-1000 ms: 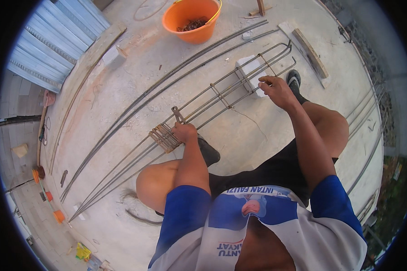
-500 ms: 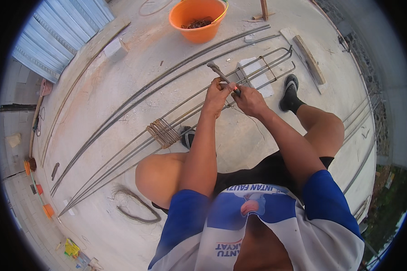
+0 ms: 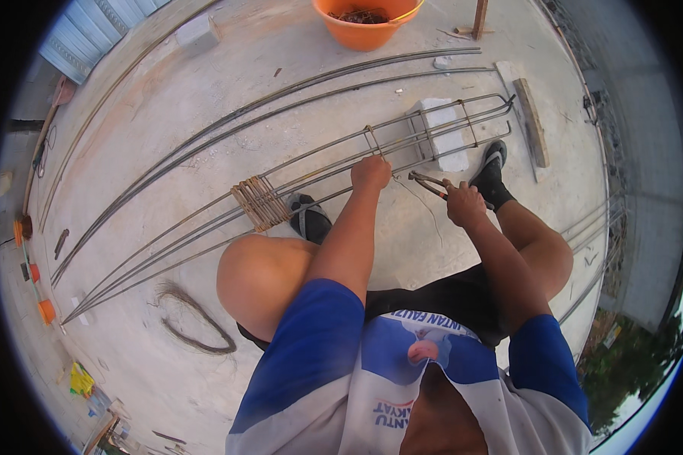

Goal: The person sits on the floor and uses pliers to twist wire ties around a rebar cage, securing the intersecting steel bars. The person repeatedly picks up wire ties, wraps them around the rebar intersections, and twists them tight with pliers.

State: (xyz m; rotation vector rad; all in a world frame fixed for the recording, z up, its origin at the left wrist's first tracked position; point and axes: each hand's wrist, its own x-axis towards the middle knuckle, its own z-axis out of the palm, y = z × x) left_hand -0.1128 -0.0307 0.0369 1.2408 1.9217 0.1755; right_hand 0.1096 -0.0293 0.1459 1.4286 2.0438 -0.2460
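Note:
A long cage of steel reinforcing bars (image 3: 319,171) lies across the concrete floor in front of me. My left hand (image 3: 371,173) is closed around one of its long bars, just below a rectangular stirrup (image 3: 372,139). My right hand (image 3: 463,203) holds a pair of pincers (image 3: 428,182), jaws pointing left toward the bars. A thin tie wire (image 3: 425,208) trails below the pincers. A bundle of stirrups (image 3: 259,202) sits bunched on the cage further left. The cage's far end rests on a white block (image 3: 442,133).
An orange bucket (image 3: 366,30) stands at the top. Loose long bars (image 3: 281,95) curve beyond the cage. A wooden plank (image 3: 531,121) lies right of the block. A coil of wire (image 3: 192,322) lies by my left knee. My sandalled feet (image 3: 308,216) rest under the cage.
One second ago my hands were apart on the cage. Half a second ago both met at one stirrup. Now the left grips a bar and the right has drawn back with the pincers.

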